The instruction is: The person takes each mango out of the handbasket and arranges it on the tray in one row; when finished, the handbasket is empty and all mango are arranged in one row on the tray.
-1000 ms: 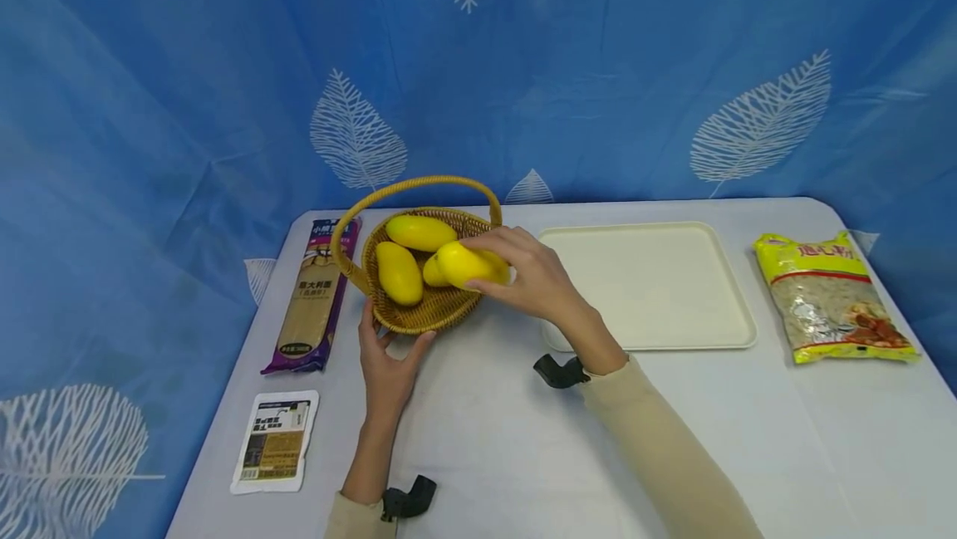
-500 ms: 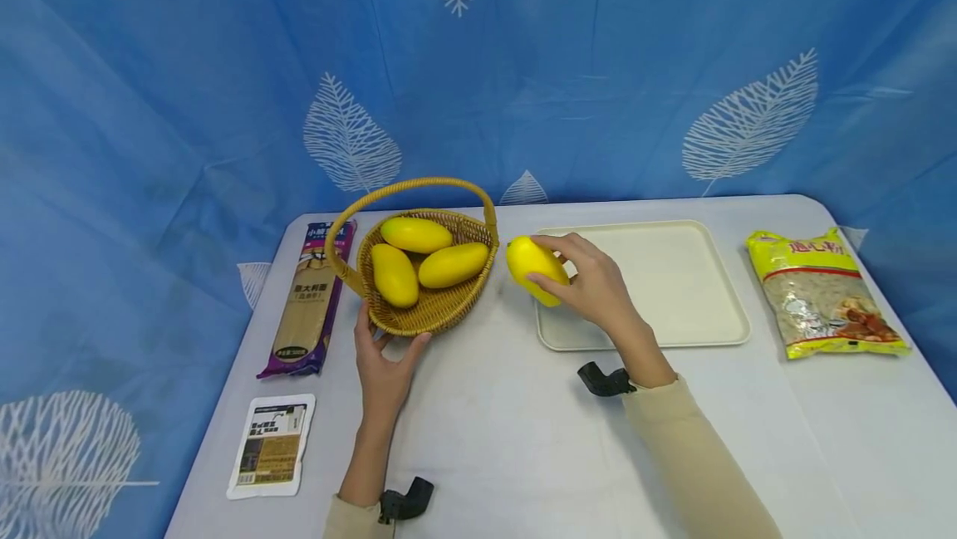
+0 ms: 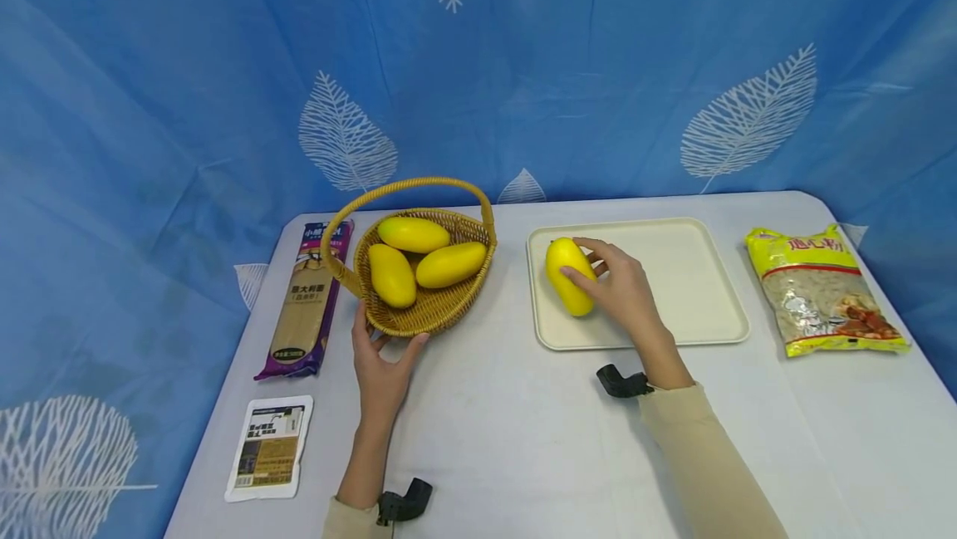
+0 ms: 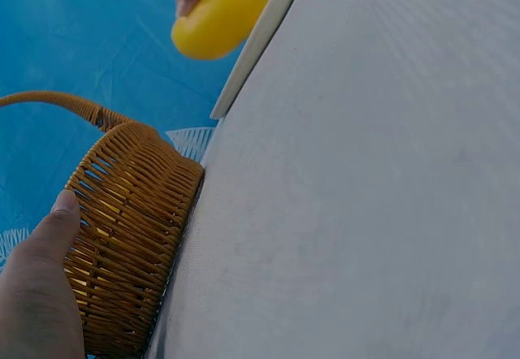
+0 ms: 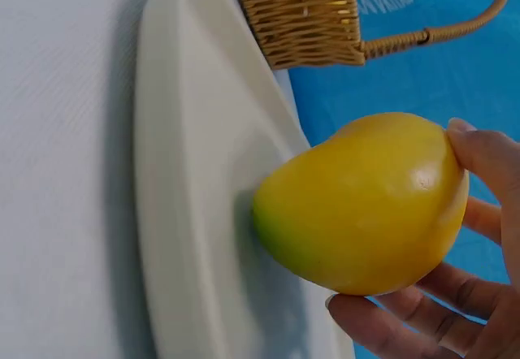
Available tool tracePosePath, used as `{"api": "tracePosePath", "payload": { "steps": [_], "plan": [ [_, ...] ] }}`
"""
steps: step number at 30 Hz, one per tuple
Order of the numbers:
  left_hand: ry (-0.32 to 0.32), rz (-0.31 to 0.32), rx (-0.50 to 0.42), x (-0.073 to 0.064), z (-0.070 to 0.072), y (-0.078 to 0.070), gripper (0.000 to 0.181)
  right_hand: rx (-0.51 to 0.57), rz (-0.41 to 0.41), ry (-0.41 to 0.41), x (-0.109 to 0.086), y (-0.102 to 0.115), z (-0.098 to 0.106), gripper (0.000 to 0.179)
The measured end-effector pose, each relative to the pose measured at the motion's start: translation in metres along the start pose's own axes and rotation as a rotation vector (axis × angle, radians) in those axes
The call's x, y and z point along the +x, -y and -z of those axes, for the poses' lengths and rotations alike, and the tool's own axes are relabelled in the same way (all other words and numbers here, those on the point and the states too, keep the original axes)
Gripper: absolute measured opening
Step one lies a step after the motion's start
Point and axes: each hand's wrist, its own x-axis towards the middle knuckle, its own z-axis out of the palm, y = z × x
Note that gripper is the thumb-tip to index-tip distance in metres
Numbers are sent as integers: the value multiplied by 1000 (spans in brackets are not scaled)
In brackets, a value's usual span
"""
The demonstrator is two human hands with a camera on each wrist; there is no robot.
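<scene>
A wicker basket (image 3: 441,319) with a tall handle stands on the left half of the table, bearing three yellow mangoes (image 3: 452,265). My left hand (image 3: 383,373) holds its near wall; in the left wrist view the thumb (image 4: 50,233) lies against the weave, its tip at the rim. With my right hand (image 3: 622,286) I grip another mango (image 3: 570,276) between thumb and fingers, over the left part of a cream tray (image 3: 673,290). The right wrist view shows that mango's green-tinged end (image 5: 272,221) close over the tray floor, its shadow beneath.
Left of the basket lies a purple pack of spaghetti (image 3: 306,298), with a small white-edged pouch (image 3: 270,448) nearer me. A yellow-trimmed clear food bag (image 3: 826,291) lies right of the tray. A blue leaf-print cloth (image 3: 583,66) hangs behind the table.
My right hand has lifted the mango from the basket and carried it right, over the tray, turning it more upright. My left hand has stayed at the basket.
</scene>
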Motion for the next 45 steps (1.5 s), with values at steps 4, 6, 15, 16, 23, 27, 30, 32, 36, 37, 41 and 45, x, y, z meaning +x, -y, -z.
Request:
{"api": "tracePosePath", "payload": {
  "steps": [4,6,15,16,23,27,30,32,36,37,41,45],
  "plan": [
    [-1,-2,2,0,0,0,97,-3,-63,21,2,-6,-2,53],
    [-1,1,5,0,0,0,97,-7,-85,30,3,-8,-3,54],
    [3,10,4,1,0,1,97,10,-149,79,3,-14,-6,50],
    [3,10,5,1,0,1,97,16,-150,78,3,-14,-7,50],
    [3,22,16,1,0,0,97,6,-152,79,2,-11,-8,55],
    [2,29,13,1,0,0,97,-34,-170,101,-1,-10,-7,62],
    [2,30,12,1,0,1,97,-54,-181,115,-4,-10,-6,67],
    [2,27,5,1,0,1,97,-60,-186,120,-6,-11,-5,69],
    [2,8,-11,2,0,2,96,-42,-177,124,-8,-11,-5,71],
    [0,5,-10,2,0,3,96,-33,-173,126,-8,-11,-5,71],
    [-3,1,-7,2,0,3,97,-10,-162,138,-8,-11,-7,72],
    [2,12,-8,1,0,1,96,-26,-168,140,-9,-11,-7,75]
  ]
}}
